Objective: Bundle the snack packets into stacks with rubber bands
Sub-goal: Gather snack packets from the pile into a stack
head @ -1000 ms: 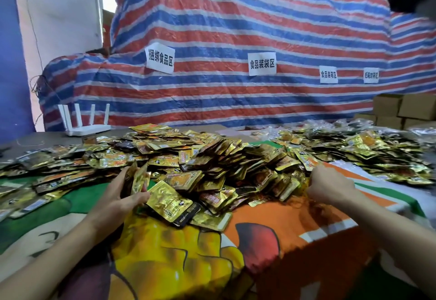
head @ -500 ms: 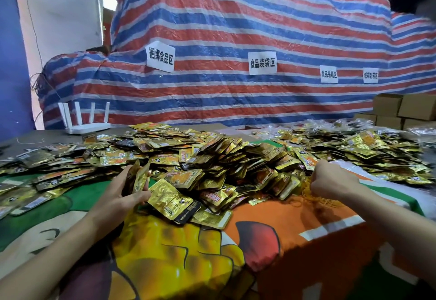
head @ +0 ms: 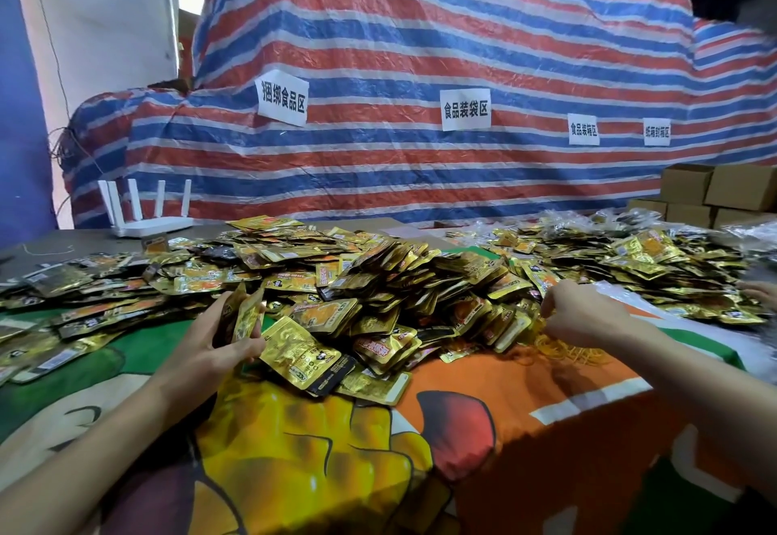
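Gripped upright in the left hand point(head: 210, 349): a small stack of gold foil snack packets point(head: 243, 316), thumb on the near face, fingers curled round the far side, at the near left edge of the big heap. Just beside that stack, lying flat on the heap's near slope, a single gold foil packet with a black bottom strip point(head: 302, 356).

Spread across the middle of the worktop: a loose heap of gold and orange foil packets point(head: 399, 282). At its near right foot, a tangle of thin yellow rubber bands point(head: 563, 349) on the orange part of the cloth. Right hand point(head: 584, 316) low over that tangle, back of the hand toward the camera, fingertips turned under and hidden; pinching a band or nothing, cannot tell.

Under everything, a worktop draped in a cartoon-print cloth of green, yellow and orange point(head: 525, 417). Farther right, a second spread of gold packets point(head: 656, 265). At the far left, a white router with upright antennas point(head: 147, 221). Behind, a red, white and blue striped tarpaulin point(head: 420, 51) bearing white paper signs with black characters point(head: 281, 99). Brown cardboard boxes point(head: 714, 194) stacked at the far right.
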Demonstrator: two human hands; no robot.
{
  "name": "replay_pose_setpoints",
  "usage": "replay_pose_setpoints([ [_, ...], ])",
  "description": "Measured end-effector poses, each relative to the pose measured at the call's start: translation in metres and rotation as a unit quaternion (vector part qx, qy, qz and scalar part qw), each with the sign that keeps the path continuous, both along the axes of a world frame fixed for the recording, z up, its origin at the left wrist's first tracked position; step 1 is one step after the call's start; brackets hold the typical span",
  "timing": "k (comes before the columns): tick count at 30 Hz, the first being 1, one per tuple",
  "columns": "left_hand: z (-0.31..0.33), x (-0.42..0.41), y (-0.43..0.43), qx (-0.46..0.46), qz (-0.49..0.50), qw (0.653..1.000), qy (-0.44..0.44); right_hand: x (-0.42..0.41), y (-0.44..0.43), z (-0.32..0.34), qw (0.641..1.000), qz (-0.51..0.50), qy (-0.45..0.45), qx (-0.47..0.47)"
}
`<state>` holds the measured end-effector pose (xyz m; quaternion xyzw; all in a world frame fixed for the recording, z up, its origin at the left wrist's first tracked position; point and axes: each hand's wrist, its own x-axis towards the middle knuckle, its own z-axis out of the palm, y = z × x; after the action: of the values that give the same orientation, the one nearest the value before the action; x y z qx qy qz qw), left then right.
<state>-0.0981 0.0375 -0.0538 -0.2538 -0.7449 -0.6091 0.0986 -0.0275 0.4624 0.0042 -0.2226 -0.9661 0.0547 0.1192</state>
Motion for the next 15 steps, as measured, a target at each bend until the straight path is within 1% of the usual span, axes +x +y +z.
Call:
replay_pose_setpoints([
  [3, 0.0, 0.0, -0.001, -0.005, 0.007, 1.0, 0.003, 0.001, 0.002, 0.0, 1.0, 0.018, -0.013, -0.007],
  [8, 0.0, -0.001, 0.0, -0.014, 0.015, 1.0, 0.001, 0.002, 0.001, -0.006, 0.996, 0.055, -0.068, -0.029],
  [12, 0.0, 0.0, 0.0, -0.008, 0.018, 1.0, -0.013, -0.001, -0.003, -0.011, 0.991, 0.084, -0.055, -0.088],
  [14, 0.001, 0.001, 0.001, -0.01, 0.018, 1.0, -0.013, -0.002, -0.006, -0.012, 0.991, 0.088, -0.058, -0.088],
  [15, 0.001, 0.002, 0.002, -0.011, 0.017, 1.0, -0.011, -0.002, -0.007, -0.011, 0.991, 0.091, -0.061, -0.072],
])
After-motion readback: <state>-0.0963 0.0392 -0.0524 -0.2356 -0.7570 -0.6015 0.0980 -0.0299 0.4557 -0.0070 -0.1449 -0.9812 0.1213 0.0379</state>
